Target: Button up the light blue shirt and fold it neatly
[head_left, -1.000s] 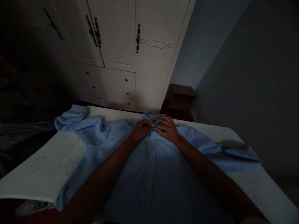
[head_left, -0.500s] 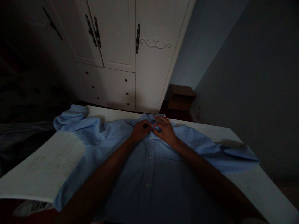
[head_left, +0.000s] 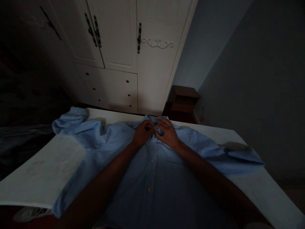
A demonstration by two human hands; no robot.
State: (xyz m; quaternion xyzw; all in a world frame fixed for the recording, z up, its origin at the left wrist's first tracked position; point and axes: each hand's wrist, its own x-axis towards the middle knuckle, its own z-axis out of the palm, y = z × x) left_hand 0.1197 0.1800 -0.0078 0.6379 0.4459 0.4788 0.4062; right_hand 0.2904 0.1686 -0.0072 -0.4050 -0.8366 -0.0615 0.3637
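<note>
A light blue button-up shirt [head_left: 133, 165] lies front side up, its sleeves spread to both sides and its collar [head_left: 149, 118] at the far edge of the table. Just below the collar, my left hand [head_left: 143, 132] pinches the front of the shirt between thumb and forefinger. My right hand [head_left: 166, 132] meets it there, thumb and forefinger also closed on the cloth, the other fingers held loosely out. The fingertips hide what exactly lies between them. Down the placket below run several pale buttons, one button [head_left: 152, 160] in plain sight at chest height.
The shirt rests on a white table [head_left: 57, 156]. Beyond it stands a white wardrobe [head_left: 119, 41] with dark handles and drawers. A small brown nightstand [head_left: 185, 97] is by the grey wall. Under the table's left edge, a pale shoe [head_left: 26, 213] shows on red flooring.
Both hands stay at the collar with only slight finger movement. The view has shifted very slightly.
</note>
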